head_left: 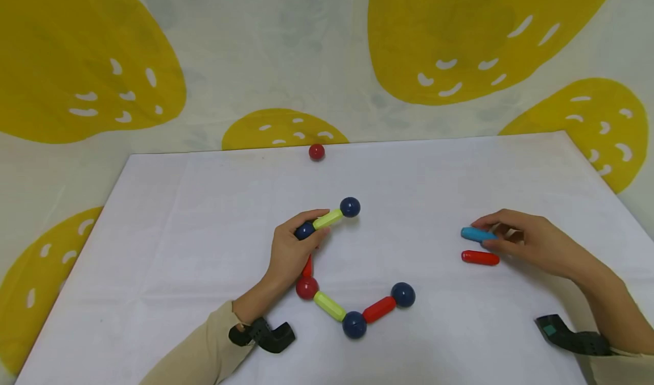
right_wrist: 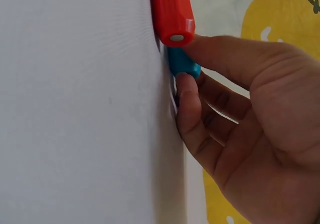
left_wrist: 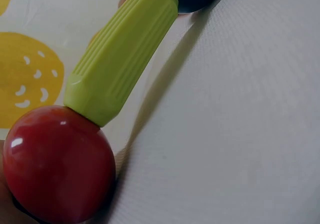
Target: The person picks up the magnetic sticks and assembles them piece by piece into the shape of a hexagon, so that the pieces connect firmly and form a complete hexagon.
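Observation:
My left hand (head_left: 293,249) grips a dark blue ball (head_left: 305,230) and the near end of a yellow-green magnetic rod (head_left: 327,219), which carries another dark blue ball (head_left: 349,207) at its far end. Below the hand the chain goes on through a red rod (head_left: 307,267), partly hidden, to a red ball (head_left: 307,288), a second yellow-green rod (head_left: 330,306), a blue ball (head_left: 355,325), a red rod (head_left: 380,309) and a blue ball (head_left: 403,295). At the right, my right hand (head_left: 531,240) pinches a light blue rod (head_left: 475,234) between thumb and fingers.
A loose red rod (head_left: 480,258), with a silvery disc in its end, lies just in front of the light blue one. One red ball (head_left: 317,152) sits at the back edge of the white-covered table (head_left: 204,203). Behind stands a fruit-patterned cloth (head_left: 286,44).

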`<state>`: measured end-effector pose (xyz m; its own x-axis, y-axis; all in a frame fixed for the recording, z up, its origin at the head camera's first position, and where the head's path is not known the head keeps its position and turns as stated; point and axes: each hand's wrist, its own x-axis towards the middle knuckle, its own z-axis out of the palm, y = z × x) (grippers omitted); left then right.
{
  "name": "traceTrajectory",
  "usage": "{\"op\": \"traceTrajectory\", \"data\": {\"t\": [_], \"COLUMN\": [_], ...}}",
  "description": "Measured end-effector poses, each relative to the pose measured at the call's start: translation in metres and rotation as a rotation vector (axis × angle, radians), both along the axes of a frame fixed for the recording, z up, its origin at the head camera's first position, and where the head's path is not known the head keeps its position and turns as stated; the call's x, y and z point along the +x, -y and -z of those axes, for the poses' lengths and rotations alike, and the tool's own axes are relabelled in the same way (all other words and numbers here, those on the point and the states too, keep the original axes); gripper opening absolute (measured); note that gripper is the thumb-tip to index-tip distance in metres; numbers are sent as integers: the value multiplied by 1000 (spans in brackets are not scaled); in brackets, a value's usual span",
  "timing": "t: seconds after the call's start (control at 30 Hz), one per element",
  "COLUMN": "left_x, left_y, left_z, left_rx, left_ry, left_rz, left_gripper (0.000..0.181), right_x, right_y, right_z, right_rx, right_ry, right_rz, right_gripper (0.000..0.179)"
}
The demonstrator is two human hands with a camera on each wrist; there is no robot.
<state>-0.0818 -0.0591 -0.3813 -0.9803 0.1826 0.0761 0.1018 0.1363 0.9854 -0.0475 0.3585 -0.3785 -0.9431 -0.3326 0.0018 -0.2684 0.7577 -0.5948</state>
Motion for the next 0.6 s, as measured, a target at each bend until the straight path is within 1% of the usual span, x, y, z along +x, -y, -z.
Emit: {"op": "traceTrajectory", "data": {"t": [0.1,0.17,0.5,0.6], "left_x": [0,0,-1,0], "left_y": [0,0,1,0], "left_z": [0,0,3,4], "left_rx": [3,3,-3,-2], "left_ry": [-1,-1,-11,-12], "left_rz": [4,8,5,7], "left_gripper": [30,30,29,29], "right_x": [-1,-1,-4,-3], "right_y": [2,3,11,15], "right_z": [1,1,-1,-4], "right_rx": [19,30,51,35], "right_ry": [5,6,-6,-15], "right_rz": [70,101,145,172], "right_gripper": [33,33,32,32]}}
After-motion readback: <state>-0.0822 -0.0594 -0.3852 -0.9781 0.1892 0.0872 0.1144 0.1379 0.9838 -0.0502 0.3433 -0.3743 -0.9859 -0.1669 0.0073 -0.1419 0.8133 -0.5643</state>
